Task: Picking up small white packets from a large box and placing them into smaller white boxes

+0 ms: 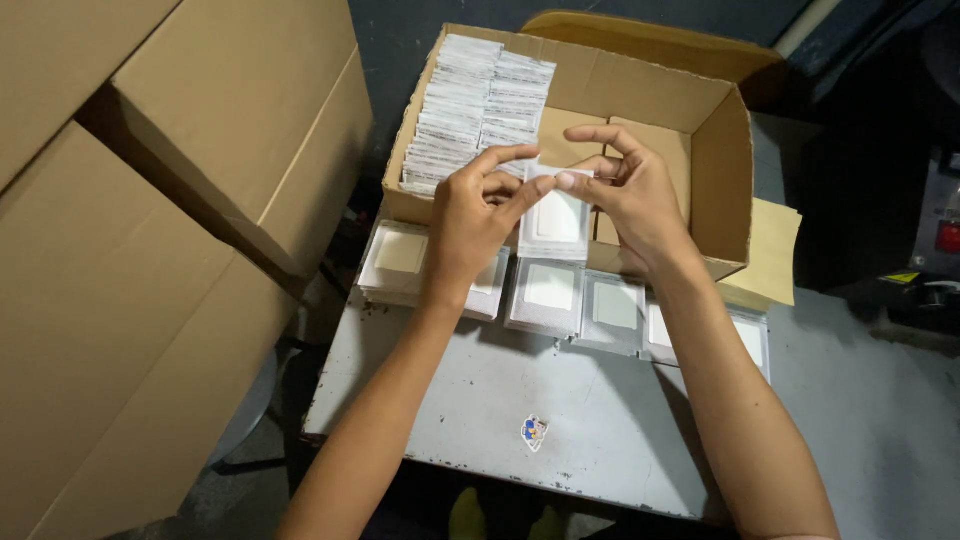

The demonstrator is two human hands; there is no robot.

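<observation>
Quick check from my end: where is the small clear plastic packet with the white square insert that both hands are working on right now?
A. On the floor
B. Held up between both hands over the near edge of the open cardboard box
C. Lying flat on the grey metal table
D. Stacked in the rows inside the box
B: the left hand and right hand pinch the top of the small clear plastic packet, which hangs above the near wall of the open cardboard box, off the grey metal table.

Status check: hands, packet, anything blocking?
Left hand and right hand both pinch one clear packet over the open box. More packets lined on the table. Nothing blocking.
</observation>
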